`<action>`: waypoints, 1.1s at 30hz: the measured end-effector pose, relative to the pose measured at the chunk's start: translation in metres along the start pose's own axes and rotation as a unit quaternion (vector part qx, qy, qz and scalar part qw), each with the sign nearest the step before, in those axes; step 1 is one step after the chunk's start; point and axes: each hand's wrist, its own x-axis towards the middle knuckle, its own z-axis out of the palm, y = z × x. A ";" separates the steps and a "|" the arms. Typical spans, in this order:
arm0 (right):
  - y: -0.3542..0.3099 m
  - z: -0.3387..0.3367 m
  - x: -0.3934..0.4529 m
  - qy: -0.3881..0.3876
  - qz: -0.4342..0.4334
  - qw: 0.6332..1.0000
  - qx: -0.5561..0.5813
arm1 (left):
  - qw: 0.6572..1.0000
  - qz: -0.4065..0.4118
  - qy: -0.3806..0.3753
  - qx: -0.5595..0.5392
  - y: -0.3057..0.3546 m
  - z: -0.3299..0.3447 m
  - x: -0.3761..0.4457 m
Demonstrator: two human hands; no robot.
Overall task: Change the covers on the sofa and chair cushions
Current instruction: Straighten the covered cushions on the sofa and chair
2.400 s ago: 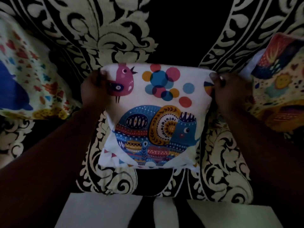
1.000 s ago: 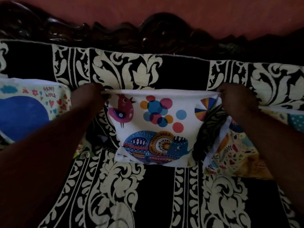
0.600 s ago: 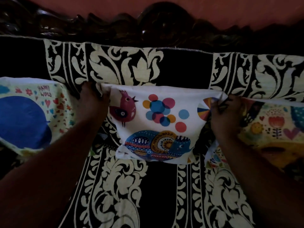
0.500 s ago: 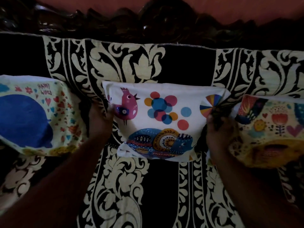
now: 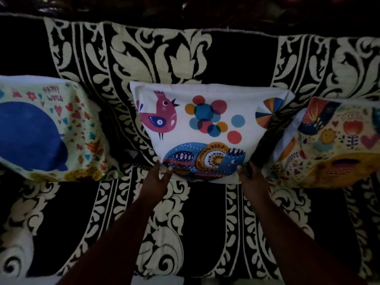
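Three cushions stand in a row against the sofa's back, on a black throw with cream leaf scrolls [image 5: 160, 58] that covers both the seat and the backrest. The middle cushion [image 5: 207, 128] wears a white cover printed with a pink bird, overlapping coloured dots and a patterned blue elephant; it leans upright against the backrest, its top edge far and its bottom edge near. The left hand [image 5: 157, 177] is at the cushion's near left corner, fingers spread and loose, fingertips touching the lower edge of the cover rather than clasping it. The right hand [image 5: 249, 177] is at the near right corner, its fingers tucked against the cushion's side where the cover meets the dark throw (the light is too dim to tell whether those fingers pinch the fabric or only press on it). Both forearms reach in from the near edge of the view across the seat. To the left, apart from the middle one, sits a pale cushion with a big blue whale [image 5: 47, 128], small hearts and the words "HAPPY WORLD". To the right, just beside the middle cushion, sits a yellow-toned cushion with flowers and hearts [image 5: 337, 140]. A strip of dark carved wood [image 5: 205, 9] runs along the far top of the sofa.
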 end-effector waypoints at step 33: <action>-0.080 0.323 -0.177 -0.226 -0.060 0.972 -0.031 | 0.989 -0.048 0.142 -0.010 -0.194 -0.278 -0.086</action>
